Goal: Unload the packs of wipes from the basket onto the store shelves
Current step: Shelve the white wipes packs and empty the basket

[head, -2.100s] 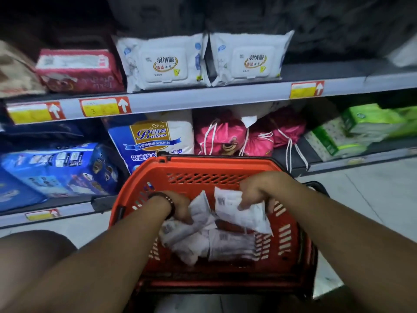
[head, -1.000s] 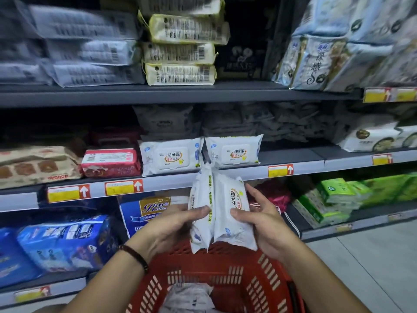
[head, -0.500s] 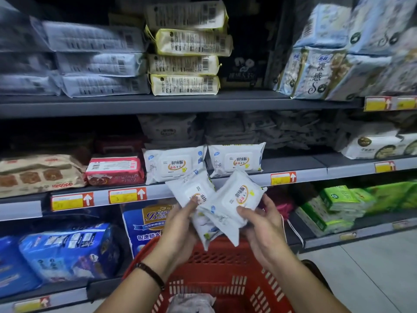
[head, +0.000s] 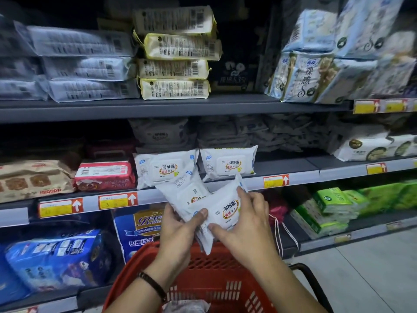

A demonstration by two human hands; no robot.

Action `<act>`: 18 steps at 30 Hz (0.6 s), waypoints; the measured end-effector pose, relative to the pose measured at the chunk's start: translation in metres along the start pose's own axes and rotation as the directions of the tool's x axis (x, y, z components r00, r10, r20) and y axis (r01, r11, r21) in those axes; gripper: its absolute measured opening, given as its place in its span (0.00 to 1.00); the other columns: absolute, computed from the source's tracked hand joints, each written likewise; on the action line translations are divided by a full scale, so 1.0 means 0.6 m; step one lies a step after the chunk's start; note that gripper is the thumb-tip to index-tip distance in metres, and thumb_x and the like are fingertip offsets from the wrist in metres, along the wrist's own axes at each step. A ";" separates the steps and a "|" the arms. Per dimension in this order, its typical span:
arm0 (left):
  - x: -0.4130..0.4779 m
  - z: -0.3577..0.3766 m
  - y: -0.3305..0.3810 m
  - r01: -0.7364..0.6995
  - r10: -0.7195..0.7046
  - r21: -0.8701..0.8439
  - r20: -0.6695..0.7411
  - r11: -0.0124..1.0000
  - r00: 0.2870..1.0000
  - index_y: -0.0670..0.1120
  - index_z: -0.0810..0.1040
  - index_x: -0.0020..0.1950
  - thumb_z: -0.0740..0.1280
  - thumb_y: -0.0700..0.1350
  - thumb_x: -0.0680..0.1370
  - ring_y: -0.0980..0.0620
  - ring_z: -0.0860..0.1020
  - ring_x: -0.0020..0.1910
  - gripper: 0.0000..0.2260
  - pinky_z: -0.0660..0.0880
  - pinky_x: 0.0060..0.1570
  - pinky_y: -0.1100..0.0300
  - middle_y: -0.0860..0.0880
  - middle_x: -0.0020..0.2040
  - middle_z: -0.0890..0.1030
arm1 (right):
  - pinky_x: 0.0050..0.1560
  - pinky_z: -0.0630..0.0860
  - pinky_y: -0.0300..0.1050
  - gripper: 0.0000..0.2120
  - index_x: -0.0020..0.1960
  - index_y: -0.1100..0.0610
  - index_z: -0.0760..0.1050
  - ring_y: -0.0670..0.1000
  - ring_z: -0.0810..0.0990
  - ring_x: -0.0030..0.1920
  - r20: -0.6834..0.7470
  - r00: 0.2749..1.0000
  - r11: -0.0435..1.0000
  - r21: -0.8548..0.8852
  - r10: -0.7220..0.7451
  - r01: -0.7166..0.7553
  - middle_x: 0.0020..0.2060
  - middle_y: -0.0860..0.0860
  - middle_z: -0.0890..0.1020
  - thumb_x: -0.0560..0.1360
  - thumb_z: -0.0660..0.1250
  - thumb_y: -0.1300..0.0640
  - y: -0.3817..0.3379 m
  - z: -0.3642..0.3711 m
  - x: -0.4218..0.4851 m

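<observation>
Raised nearer the middle shelf [head: 293, 170] since before: two wipe packs [head: 216, 206], pinched by left hand [head: 180, 231] and right hand [head: 246, 227] above basket [head: 216, 279].

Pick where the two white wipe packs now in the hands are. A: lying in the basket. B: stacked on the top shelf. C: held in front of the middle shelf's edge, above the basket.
C: both hands, left hand and right hand, grip the packs above the basket, in front of the middle shelf.

Grey middle shelf [head: 293, 170]: two white wipe packs [head: 228, 163] side by side, red pack [head: 105, 176] left.
</observation>
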State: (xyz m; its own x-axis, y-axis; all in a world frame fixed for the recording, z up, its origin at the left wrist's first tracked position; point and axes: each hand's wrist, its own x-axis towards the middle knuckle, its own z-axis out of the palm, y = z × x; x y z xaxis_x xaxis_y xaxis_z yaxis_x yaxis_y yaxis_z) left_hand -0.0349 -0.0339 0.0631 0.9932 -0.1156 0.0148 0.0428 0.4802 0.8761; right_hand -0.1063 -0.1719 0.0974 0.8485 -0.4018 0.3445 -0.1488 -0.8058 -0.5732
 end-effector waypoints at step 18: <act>0.098 0.172 0.018 -0.063 0.041 0.260 0.092 0.964 0.995 0.45 0.84 0.58 0.71 0.46 0.82 0.45 0.87 0.55 0.08 0.80 0.63 0.42 0.47 0.53 0.89 | 0.65 0.73 0.50 0.44 0.70 0.57 0.73 0.59 0.77 0.67 -0.356 0.860 0.928 0.219 0.365 -0.303 0.65 0.56 0.78 0.63 0.82 0.37 0.142 -0.146 0.242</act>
State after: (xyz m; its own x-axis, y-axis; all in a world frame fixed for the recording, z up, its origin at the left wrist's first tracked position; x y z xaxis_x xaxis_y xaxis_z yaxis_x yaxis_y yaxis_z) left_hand 0.0126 -0.1253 0.1235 0.9799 -0.1754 0.0946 -0.0497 0.2442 0.9684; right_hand -0.0404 -0.3369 0.1640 0.4951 -0.7944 0.3518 -0.2837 -0.5306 -0.7988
